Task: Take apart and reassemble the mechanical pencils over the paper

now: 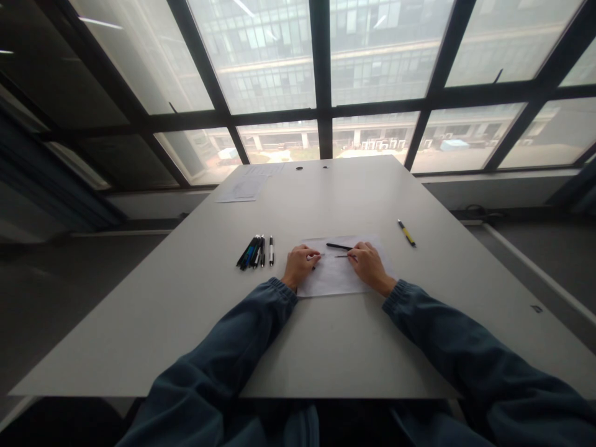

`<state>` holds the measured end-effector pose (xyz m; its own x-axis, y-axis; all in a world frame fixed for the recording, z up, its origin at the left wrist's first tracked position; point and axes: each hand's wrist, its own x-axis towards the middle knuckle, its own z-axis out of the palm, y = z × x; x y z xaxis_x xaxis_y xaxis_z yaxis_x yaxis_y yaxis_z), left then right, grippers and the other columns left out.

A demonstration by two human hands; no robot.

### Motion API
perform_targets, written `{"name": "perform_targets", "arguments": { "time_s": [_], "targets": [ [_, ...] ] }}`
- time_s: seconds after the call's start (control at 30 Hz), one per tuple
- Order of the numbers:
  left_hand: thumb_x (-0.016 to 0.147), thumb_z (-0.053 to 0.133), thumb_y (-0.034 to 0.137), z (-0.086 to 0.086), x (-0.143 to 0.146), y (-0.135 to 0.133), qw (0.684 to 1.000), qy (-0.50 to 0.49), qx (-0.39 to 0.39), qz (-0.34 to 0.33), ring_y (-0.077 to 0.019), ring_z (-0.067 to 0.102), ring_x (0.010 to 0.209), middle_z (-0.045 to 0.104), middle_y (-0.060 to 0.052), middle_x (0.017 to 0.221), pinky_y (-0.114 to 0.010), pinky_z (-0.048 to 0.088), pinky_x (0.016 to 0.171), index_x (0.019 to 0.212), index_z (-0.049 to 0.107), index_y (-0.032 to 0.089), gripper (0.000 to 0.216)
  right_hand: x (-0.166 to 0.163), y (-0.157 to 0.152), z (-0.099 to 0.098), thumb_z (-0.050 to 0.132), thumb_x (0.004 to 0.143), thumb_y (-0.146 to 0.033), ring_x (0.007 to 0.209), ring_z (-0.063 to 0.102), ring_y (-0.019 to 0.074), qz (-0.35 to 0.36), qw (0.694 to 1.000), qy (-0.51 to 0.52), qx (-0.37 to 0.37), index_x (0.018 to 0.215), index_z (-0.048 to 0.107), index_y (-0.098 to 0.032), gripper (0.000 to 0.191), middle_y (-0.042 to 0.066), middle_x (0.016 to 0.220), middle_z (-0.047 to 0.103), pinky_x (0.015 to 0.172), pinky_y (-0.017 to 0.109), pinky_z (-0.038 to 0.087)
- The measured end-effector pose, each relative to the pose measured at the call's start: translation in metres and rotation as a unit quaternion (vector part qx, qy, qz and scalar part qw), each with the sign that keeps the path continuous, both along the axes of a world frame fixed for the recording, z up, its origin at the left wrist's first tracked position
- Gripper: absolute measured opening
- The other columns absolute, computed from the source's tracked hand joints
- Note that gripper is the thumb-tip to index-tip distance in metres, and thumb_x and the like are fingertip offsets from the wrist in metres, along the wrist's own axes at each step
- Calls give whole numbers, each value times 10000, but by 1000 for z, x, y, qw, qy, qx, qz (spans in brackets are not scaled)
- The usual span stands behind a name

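Note:
Over a white sheet of paper (pixel 333 282), my left hand (pixel 298 264) is closed in a pinch. A small pale tip shows at its fingertips and a dark bit below them; what it holds is too small to name. Across a short gap, my right hand (pixel 367 262) pinches a thin pen refill (pixel 342 256), which points left toward the other hand. Just beyond the refill, a black pen barrel (pixel 338 246) lies on the paper, its right end close to my right fingers.
Left of the paper lie a bunch of pens (pixel 251 252) and a separate white-and-black pen (pixel 271 251). A yellow-and-black pen (pixel 406 233) rests to the right. Printed sheets (pixel 244 186) lie at the far left of the white table (pixel 186 335), before the windows.

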<state>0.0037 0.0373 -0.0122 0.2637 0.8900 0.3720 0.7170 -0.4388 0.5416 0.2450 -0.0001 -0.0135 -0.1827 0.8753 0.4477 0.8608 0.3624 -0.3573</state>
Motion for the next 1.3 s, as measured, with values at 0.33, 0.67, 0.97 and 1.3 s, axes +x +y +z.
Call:
{"name": "perform_targets", "arguments": {
  "time_s": [0.33, 0.67, 0.97, 1.3],
  "targets": [
    [819, 684, 246, 4, 2, -2, 999, 32, -6, 21, -213, 614, 898, 696, -33, 899, -357, 444, 849, 837, 742, 228, 63, -2, 0, 0, 601, 901, -167, 915, 518, 249, -5, 999, -33, 0, 831, 687, -202, 116, 94, 909, 646, 777, 347, 362],
    [873, 652, 281, 7, 4, -6, 995, -48, 41, -80, -188, 640, 854, 726, -33, 856, -332, 490, 838, 881, 718, 212, 96, -7, -5, 10, 559, 943, -218, 909, 528, 228, 48, 999, -2, 24, 855, 644, -204, 123, 67, 883, 662, 815, 345, 334],
    [862, 674, 263, 11, 5, -8, 993, -46, 58, -96, -181, 645, 822, 727, -32, 827, -330, 498, 826, 859, 723, 208, 74, -8, -6, 11, 570, 941, -224, 909, 526, 222, 59, 998, -2, 26, 850, 649, -208, 122, 56, 878, 664, 820, 339, 338],
    [867, 670, 267, 11, 6, -8, 993, -38, 61, -92, -185, 641, 826, 724, -31, 825, -332, 492, 829, 858, 722, 211, 77, -7, -6, 11, 559, 944, -222, 904, 528, 227, 59, 998, -2, 25, 843, 648, -212, 135, 60, 873, 664, 812, 338, 339]
  ]
}}
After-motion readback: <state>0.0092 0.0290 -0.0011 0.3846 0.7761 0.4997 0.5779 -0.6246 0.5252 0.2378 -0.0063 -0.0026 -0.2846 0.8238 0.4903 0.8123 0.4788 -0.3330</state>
